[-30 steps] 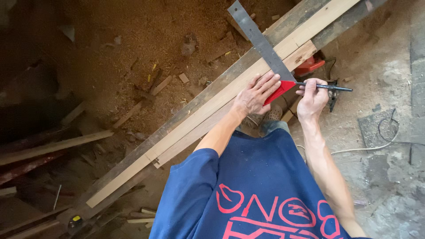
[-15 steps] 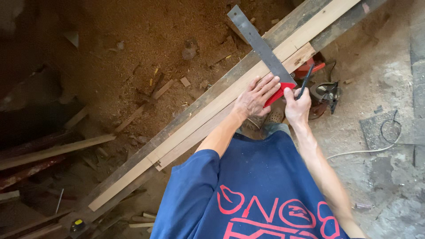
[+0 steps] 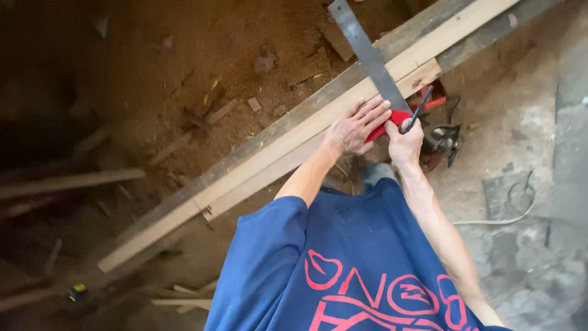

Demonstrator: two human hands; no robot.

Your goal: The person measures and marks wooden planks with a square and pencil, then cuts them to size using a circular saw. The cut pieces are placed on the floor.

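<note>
While your left hand [image 3: 358,125] lies flat, fingers spread, on the red handle [image 3: 392,121] of the try square, its grey steel blade [image 3: 366,52] runs across the pale plank [image 3: 294,138] and away from you. Your right hand [image 3: 404,142] keeps a closed grip on a dark pencil [image 3: 419,110], whose tip sits just beside the blade at the plank's near edge. A circular saw [image 3: 442,142] rests on the floor just beyond this hand; sawdust and offcuts [image 3: 220,110] lie to the left.

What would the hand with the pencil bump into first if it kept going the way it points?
Probably the square's metal blade: the right hand and its pencil aim there.
</note>
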